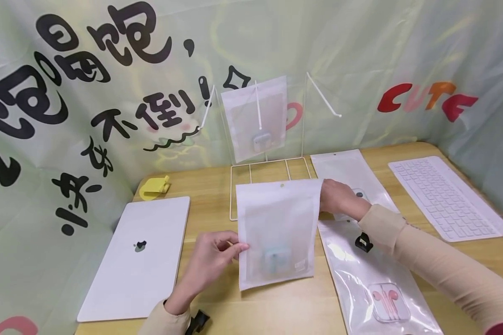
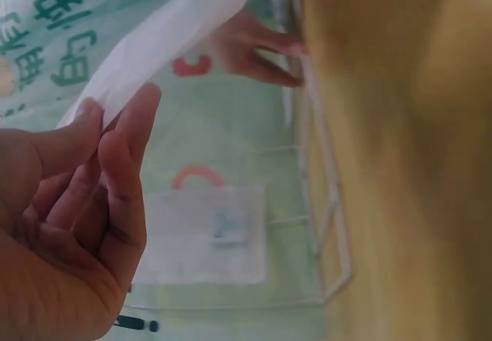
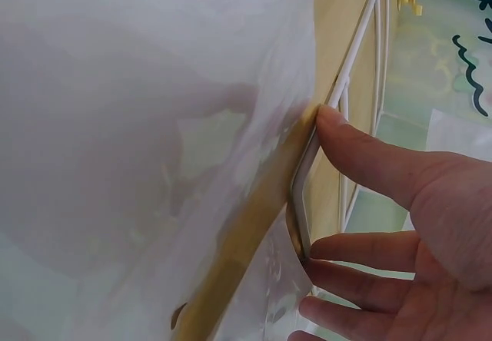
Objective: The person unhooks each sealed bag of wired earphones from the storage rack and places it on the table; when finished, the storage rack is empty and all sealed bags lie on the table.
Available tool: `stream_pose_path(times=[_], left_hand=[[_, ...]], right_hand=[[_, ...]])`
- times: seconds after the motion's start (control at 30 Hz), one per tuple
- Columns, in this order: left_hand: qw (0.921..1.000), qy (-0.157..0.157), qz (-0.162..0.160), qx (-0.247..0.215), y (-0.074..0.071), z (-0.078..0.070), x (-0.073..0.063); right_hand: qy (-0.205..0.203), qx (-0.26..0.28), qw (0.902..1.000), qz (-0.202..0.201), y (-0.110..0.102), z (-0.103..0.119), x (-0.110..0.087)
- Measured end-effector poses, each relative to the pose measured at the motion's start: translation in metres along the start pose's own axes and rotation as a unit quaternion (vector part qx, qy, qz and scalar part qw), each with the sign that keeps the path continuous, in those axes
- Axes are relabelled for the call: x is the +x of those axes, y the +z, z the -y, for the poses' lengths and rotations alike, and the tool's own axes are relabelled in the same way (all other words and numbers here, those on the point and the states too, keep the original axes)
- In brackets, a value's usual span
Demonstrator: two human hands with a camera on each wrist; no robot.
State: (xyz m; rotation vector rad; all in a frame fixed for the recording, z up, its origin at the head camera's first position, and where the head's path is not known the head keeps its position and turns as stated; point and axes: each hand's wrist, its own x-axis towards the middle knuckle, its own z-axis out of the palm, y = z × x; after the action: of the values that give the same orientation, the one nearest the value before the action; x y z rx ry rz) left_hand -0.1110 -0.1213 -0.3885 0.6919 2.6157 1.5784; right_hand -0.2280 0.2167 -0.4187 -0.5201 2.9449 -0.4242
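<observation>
My left hand [image 1: 214, 256] pinches the left edge of an upright white pouch [image 1: 276, 214] between thumb and fingers. Through the pouch's frosted face a pale blue item shows faintly. Behind the pouch's upper right corner is my right hand [image 1: 337, 197], mostly seen from the back. In the right wrist view, its thumb and fingers grip the front corner of a white wire display rack [image 3: 301, 180]. From the rack's middle hook hangs a similar pouch [image 1: 274, 111] with a small white case inside. The side hooks bear nothing.
A silver laptop [image 1: 151, 270] lies shut at left, with a yellow object [image 1: 155, 187] behind it. At right are a clear-fronted pouch with pink earphones [image 1: 389, 302], another white pouch [image 1: 339, 167] behind it, and a white keyboard [image 1: 448, 200]. A printed curtain [image 1: 360, 46] surrounds the table.
</observation>
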Motion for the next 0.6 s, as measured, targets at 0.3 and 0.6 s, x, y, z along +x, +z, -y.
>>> stream_pose_path(times=[0.3, 0.6], left_hand=[[0.993, -0.091, 0.05, -0.056, 0.011, 0.013, -0.01], [0.9794, -0.145, 0.093, -0.105, 0.021, 0.022, -0.024]], right_hand=[[0.026, -0.009, 0.9993, 0.026, 0.001, 0.001, 0.003], [0.013, -0.029, 0.9992, 0.023, 0.0, 0.001, 0.004]])
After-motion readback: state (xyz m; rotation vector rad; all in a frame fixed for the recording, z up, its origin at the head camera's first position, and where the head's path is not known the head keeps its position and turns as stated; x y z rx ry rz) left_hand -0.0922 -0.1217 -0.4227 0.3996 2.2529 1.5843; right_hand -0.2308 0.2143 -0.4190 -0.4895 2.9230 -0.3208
